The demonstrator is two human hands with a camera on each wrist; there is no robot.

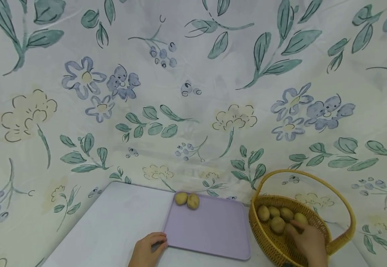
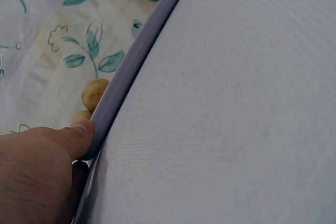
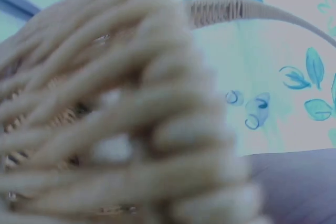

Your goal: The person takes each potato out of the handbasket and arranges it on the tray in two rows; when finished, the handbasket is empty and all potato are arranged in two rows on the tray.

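Observation:
At the near left corner of a lilac tray [image 1: 210, 230], my left hand [image 1: 148, 248] pinches the edge. In the left wrist view the thumb [image 2: 81, 129] lies against the tray's rim [image 2: 139, 59], and the other fingers are mostly hidden. Two potatoes [image 1: 193, 201] sit together at the tray's far left corner. My right hand [image 1: 308, 241] reaches into a wicker basket [image 1: 260, 233], its thumb and forefinger apart beside several potatoes [image 1: 278, 225]. The forefinger overlaps one potato [image 1: 301, 218] at the right. Blurred basket weave [image 3: 121, 103] fills much of the right wrist view, hiding that hand.
Tray and basket stand side by side on a white table [image 1: 126, 211]. The basket's tall handle [image 1: 333, 189] arches over its far side and right. A floral cloth [image 1: 193, 144] hangs behind the table.

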